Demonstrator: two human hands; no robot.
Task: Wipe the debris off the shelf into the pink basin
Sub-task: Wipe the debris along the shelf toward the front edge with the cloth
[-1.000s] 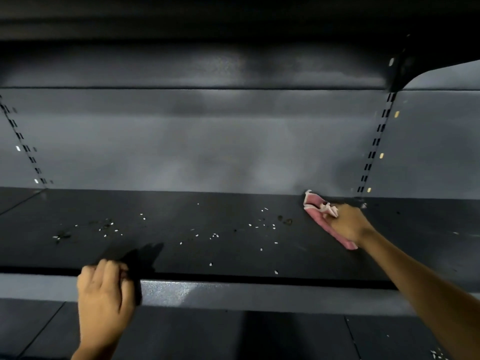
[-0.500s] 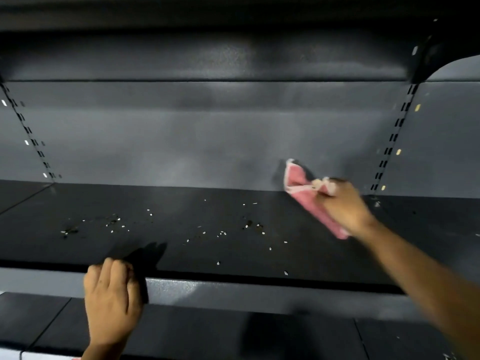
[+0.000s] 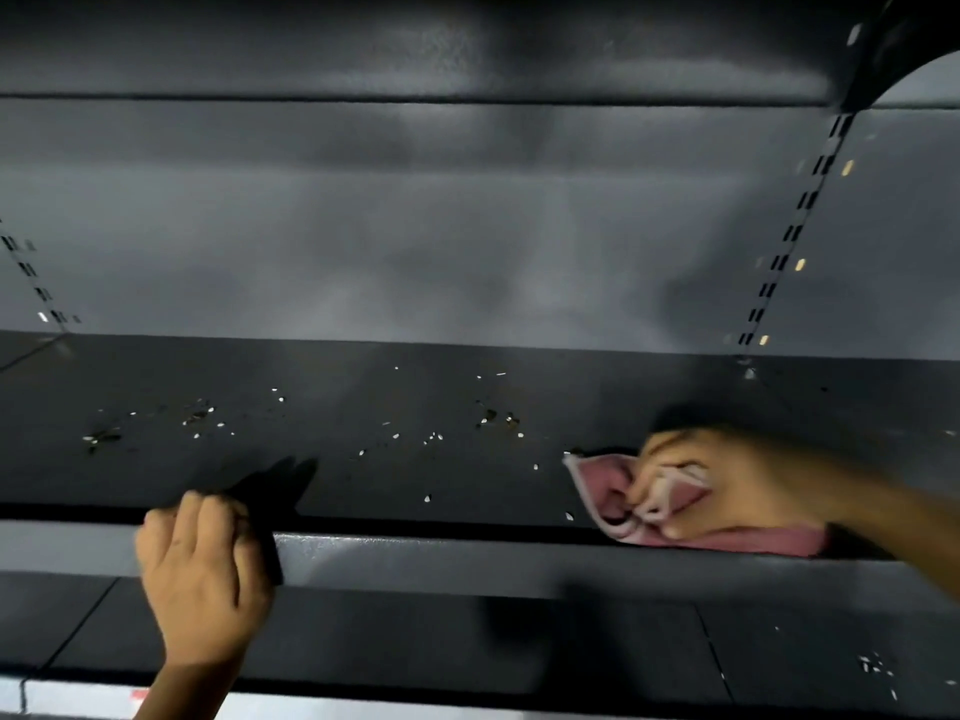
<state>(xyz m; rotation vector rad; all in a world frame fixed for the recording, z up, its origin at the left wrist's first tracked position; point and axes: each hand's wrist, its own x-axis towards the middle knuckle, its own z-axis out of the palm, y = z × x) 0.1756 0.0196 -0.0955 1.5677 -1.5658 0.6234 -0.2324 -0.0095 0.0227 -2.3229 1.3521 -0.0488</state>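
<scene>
A dark grey shelf (image 3: 363, 485) runs across the head view, strewn with small white grains and dark crumbs of debris (image 3: 483, 418). My right hand (image 3: 727, 480) is shut on a pink cloth (image 3: 618, 496) and presses it on the shelf near its front edge, at the right; the hand is blurred. My left hand (image 3: 202, 579) grips the shelf's front lip (image 3: 415, 563) at the left. The pink basin is not in view.
A grey back panel (image 3: 467, 252) with slotted uprights (image 3: 789, 236) closes the rear. An upper shelf (image 3: 415, 44) hangs overhead. A lower shelf (image 3: 519, 646) below carries a few white grains (image 3: 875, 667) at the right.
My right hand lifted the cloth off the rear of the shelf, then brought it down and forward to the front edge. My left hand kept its hold on the lip.
</scene>
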